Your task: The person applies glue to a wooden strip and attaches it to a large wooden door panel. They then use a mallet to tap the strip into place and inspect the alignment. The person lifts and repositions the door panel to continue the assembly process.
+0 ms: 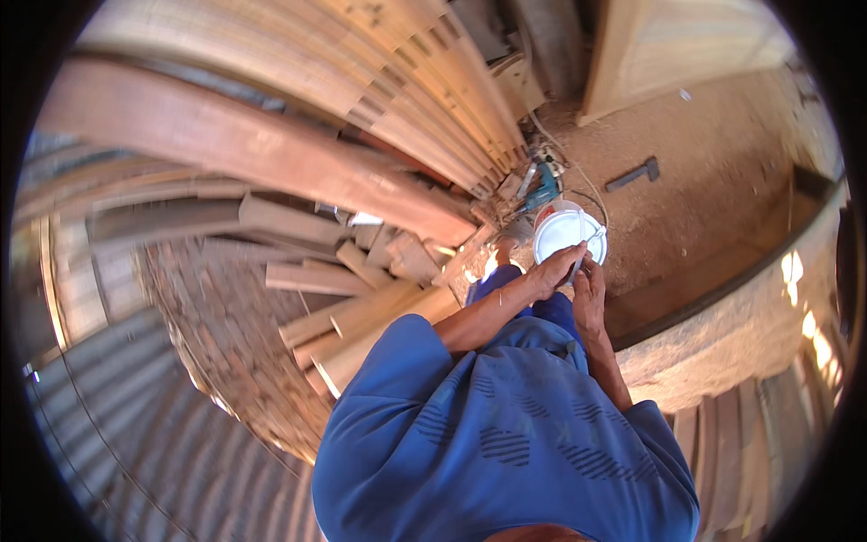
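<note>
Both hands meet over a round white plastic bucket (pixel 564 233) that stands on the sandy, sawdust-covered floor (pixel 713 172), just in front of the person's legs. The left hand (pixel 556 269) lies across the near rim of the bucket, fingers bent together. The right hand (pixel 589 287) touches it from the side and its fingers are closed around a thin pale stick-like object (pixel 587 248) that reaches up over the bucket's opening; what this object is, I cannot tell, because it is small.

The person wears a blue shirt (pixel 497 434) of smooth cloth with darker striped patches. To the left, rough short wooden offcuts (pixel 361 298) lie in a loose heap, and behind them long planed planks (pixel 406 90) with straight edges are stacked. A wide reddish board (pixel 235 135) lies across them. Beyond the bucket, a teal power tool (pixel 545 188) rests near the ends of the planks. A flat dark bar (pixel 633 174) lies on the floor, well apart. Grey corrugated metal sheet (pixel 117 425) shows at the lower left.
</note>
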A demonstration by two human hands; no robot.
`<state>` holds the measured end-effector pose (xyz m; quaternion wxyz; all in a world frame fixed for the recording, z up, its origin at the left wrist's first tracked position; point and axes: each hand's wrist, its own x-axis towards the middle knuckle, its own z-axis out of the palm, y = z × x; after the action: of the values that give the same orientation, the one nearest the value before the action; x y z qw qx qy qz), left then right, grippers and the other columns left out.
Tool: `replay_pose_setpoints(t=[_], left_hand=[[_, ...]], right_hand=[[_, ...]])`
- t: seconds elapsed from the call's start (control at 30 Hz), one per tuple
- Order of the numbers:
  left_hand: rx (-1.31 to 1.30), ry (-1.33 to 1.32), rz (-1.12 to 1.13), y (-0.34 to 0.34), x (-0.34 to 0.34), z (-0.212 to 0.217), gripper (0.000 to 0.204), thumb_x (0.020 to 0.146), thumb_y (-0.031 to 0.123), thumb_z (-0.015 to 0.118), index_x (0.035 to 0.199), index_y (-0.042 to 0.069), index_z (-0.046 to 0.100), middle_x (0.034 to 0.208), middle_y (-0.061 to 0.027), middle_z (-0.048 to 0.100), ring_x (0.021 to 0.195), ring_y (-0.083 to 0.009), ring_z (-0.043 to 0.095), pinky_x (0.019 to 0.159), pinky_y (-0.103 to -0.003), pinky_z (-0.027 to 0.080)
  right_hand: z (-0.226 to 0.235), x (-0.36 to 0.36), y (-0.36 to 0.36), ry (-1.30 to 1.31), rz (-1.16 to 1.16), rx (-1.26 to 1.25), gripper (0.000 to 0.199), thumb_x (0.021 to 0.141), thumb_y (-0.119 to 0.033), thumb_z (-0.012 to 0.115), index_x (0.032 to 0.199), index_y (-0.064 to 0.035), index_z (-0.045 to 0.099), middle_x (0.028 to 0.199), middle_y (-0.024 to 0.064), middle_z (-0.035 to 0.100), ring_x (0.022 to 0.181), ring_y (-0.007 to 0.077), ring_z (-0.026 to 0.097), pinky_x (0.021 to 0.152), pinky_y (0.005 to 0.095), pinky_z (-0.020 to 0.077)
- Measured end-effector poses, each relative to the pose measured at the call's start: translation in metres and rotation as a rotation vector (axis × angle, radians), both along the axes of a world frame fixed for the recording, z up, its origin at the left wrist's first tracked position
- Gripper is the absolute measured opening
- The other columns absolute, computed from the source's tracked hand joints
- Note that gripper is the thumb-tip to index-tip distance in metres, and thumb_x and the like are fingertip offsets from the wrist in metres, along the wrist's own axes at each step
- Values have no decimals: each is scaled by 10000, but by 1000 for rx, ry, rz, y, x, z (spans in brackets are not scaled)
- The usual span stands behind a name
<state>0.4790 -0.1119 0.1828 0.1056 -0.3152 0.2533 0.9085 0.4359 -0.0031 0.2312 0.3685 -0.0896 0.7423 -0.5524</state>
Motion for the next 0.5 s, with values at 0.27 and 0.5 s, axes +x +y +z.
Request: replay_pose_setpoints(t=[0.27,0.5], left_hand=[[-281,-277,245,-11,73,-19,506,962,502,475,1035,15,590,883,-28,563,849,-127,498,754,-268,410],[-595,-529,316,9,159,-91,458,941,400,543,1084,-34,568,956,-128,591,905,-206,552,763,-346,451]], right_hand=[[-25,12,-27,-257,623,40,306,931,-117,454,1133,69,590,1026,123,644,940,184,599,856,307,464],[-66,18,-64,-303,792,126,264,977,-201,485,1055,26,596,992,95,642,917,149,610,809,283,498]])
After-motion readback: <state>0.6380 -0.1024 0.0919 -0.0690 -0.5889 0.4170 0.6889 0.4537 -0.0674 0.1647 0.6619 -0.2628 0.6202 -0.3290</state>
